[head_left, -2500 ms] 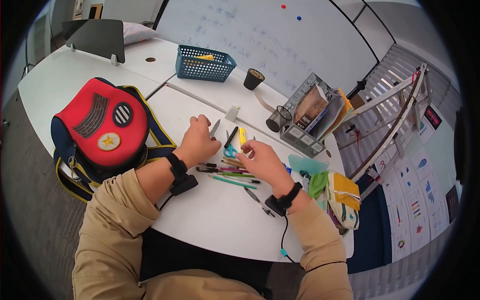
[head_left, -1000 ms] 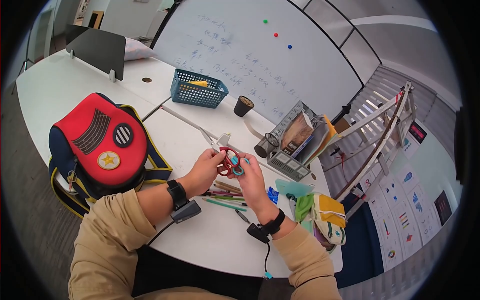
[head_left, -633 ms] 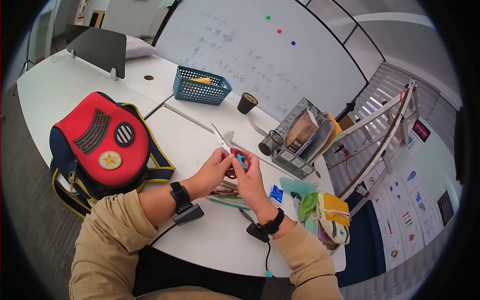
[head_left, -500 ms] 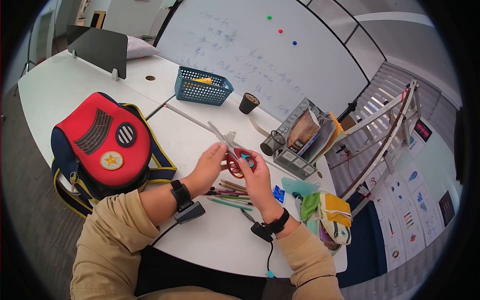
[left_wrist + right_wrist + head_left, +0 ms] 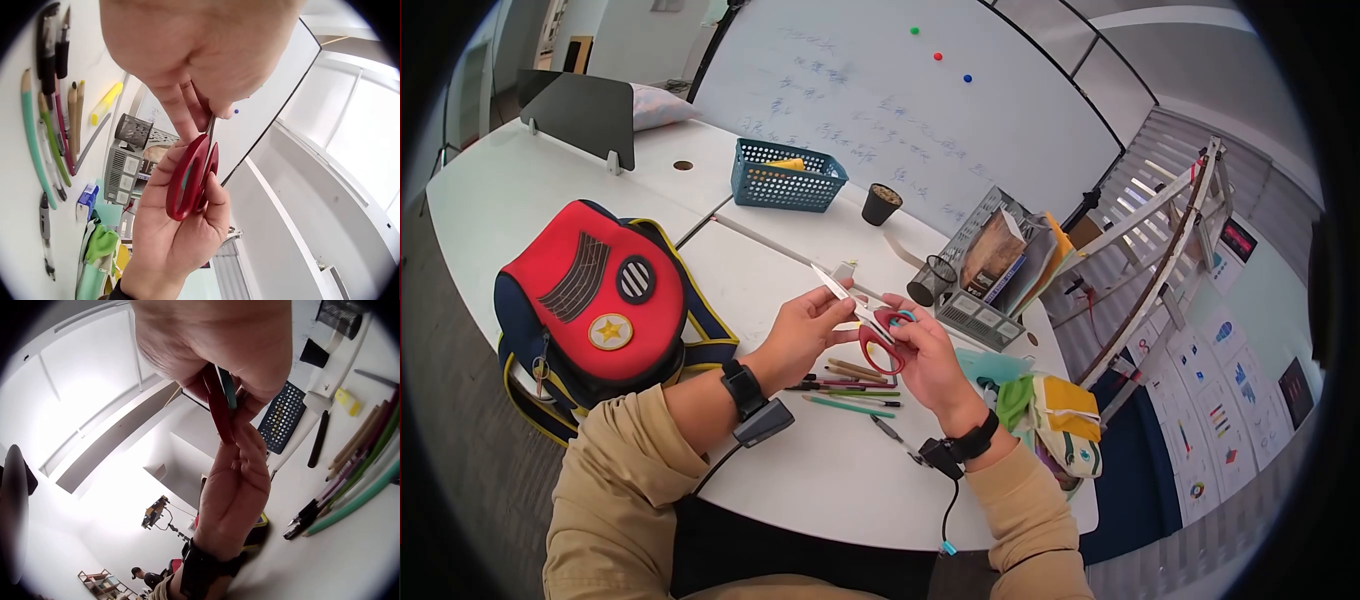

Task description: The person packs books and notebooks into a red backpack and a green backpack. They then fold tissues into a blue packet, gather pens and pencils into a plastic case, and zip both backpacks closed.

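Observation:
Red-handled scissors [image 5: 179, 211] are held up over the desk between both hands, their blades pointing up and left. My left hand [image 5: 792, 338] pinches the blades between thumb and fingers. Gripping the handle end is my right hand [image 5: 933, 368], which also holds teal-handled scissors [image 5: 229, 395] beside the red ones. The teal pair's blades are mostly hidden by the red pair and the fingers. Under the hands lie several pencils and pens, among them a teal pencil [image 5: 848, 407]. A grey pen-like tool [image 5: 892, 433] lies nearer the right wrist.
A red and navy backpack [image 5: 615, 290] stands at the left. Further back are a blue perforated basket [image 5: 788, 188], a black pot [image 5: 881, 206] and a grey file holder [image 5: 980, 322]. An opened pencil case [image 5: 1065, 420] lies at the desk's right edge.
Both hands came together above the pencils, bringing up the scissors. The left hand then shifted its hold to the blades, while the right hand kept the handles and turned them outward.

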`<action>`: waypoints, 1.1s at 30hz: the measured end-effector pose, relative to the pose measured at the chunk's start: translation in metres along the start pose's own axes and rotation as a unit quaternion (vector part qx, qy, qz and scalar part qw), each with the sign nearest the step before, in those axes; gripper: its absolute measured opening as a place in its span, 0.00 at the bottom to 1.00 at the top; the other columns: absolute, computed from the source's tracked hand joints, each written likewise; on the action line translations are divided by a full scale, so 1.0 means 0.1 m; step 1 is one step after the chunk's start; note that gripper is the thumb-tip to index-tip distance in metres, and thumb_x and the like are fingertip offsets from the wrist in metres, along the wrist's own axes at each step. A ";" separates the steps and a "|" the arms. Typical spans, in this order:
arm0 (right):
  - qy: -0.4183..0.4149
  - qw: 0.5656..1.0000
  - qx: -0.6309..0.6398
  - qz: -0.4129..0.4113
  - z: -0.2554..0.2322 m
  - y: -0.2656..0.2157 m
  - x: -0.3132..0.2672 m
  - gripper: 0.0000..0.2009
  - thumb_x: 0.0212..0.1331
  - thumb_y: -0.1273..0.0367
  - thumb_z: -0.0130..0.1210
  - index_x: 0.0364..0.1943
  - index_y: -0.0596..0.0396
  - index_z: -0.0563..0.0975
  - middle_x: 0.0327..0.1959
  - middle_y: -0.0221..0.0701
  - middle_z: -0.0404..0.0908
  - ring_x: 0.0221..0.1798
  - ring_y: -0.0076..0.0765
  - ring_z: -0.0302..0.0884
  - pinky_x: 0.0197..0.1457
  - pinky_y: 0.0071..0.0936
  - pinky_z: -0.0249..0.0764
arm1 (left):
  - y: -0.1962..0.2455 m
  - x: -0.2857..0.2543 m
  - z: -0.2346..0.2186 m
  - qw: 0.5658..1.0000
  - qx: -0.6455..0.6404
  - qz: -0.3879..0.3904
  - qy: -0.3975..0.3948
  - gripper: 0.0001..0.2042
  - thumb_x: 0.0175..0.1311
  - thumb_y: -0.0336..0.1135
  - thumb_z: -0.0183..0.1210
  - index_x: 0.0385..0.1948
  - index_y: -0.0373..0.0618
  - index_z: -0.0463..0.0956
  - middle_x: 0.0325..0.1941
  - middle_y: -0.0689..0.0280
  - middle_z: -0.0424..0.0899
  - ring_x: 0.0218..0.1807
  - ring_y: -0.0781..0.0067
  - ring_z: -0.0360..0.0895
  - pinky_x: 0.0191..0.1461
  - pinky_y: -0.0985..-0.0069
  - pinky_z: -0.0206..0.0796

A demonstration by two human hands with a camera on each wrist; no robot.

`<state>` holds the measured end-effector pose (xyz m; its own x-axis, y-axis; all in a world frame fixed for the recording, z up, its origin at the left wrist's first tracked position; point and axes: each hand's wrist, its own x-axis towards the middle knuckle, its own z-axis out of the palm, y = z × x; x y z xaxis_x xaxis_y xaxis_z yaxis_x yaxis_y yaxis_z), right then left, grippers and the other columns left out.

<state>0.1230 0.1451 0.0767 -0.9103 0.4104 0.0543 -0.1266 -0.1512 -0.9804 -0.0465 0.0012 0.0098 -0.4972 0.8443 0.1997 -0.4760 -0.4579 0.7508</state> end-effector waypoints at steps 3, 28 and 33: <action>-0.027 0.999 -0.002 0.023 -0.08 0.00 0.00 0.23 0.80 0.77 0.55 0.76 0.60 0.77 0.65 0.35 0.88 0.65 0.29 0.88 0.72 0.30 0.84 | 0.01 -0.04 0.03 1.000 -0.001 -0.010 0.002 0.30 0.91 0.31 0.59 0.88 0.37 0.61 0.68 0.62 0.87 0.66 0.72 0.88 0.72 0.68 0.88; -0.064 0.997 0.031 -0.017 0.03 0.00 -0.08 0.36 0.75 0.81 0.67 0.85 0.61 0.66 0.79 0.41 0.80 0.76 0.37 0.84 0.83 0.37 0.80 | -0.12 0.02 -0.09 0.984 -0.168 -0.017 0.055 0.10 0.86 0.28 0.66 0.59 0.40 0.77 0.64 0.60 0.88 0.63 0.75 0.89 0.73 0.81 0.85; -0.020 0.992 -0.066 -0.105 0.15 0.43 -0.05 0.35 0.74 0.79 0.72 0.82 0.60 0.69 0.74 0.37 0.84 0.73 0.38 0.87 0.81 0.37 0.82 | -0.14 0.06 -0.11 0.972 -0.219 -0.004 0.088 0.08 0.86 0.27 0.65 0.58 0.40 0.76 0.62 0.61 0.87 0.64 0.75 0.89 0.73 0.83 0.85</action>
<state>0.1161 0.1231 0.0375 -0.8845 0.3840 0.2651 -0.2650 0.0542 -0.9627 -0.0510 0.0098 -0.0060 -0.5902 0.8054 0.0547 -0.7246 -0.5585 0.4038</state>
